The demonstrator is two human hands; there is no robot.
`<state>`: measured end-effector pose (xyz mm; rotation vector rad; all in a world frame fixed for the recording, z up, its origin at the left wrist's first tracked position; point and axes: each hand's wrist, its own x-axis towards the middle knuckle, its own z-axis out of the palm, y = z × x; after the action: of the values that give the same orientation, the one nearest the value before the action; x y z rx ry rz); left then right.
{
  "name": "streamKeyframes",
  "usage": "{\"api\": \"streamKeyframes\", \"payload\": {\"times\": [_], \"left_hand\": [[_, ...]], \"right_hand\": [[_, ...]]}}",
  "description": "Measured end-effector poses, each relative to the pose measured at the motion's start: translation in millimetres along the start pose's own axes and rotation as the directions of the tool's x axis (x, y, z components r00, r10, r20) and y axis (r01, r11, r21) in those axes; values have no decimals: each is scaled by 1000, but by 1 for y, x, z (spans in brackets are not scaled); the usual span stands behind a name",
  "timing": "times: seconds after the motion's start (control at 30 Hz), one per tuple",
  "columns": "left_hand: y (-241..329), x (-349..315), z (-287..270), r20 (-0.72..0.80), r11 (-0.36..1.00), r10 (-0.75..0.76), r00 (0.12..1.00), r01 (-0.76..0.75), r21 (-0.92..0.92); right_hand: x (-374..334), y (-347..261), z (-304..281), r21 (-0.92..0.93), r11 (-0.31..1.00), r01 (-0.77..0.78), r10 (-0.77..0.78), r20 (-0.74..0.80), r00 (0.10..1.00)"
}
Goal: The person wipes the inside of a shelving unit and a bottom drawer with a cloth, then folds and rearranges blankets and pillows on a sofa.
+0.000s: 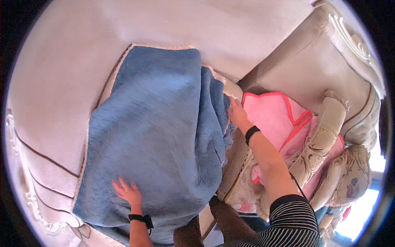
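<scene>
A large blue quilted blanket (152, 123) with a pale trim lies spread over the seat of a beige sofa (74, 61), its right side gathered in loose folds. Above its near left part is my left hand (127, 192), fingers spread and slightly smeared by motion; whether it touches the fabric I cannot tell. My right hand (238, 113) is at the bunched right edge, its fingers closed on the cloth and partly lost among the folds. Both wrists wear black bands.
Right of the blanket, a pink blanket (267, 111) with a red border lies partly under a beige patterned cushion (317, 152). The sofa's padded arm (304, 53) rises at far right, with carved white trim. More floral cushions (349, 177) are piled there. My legs stand against the near edge.
</scene>
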<state>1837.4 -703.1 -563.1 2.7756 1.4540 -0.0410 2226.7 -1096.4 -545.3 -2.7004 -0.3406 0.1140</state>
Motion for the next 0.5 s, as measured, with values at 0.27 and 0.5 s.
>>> {"api": "streamKeyframes", "payload": {"times": [0.27,0.5], "left_hand": [[107,71,10,164,998,-54,985,51,23],[119,70,26,80,985,-63,995,50,163]], "right_hand": [[46,22,29,-141,990,-21,39,123,992],[28,164,-67,-217,812,-542,522,-146,841]]}}
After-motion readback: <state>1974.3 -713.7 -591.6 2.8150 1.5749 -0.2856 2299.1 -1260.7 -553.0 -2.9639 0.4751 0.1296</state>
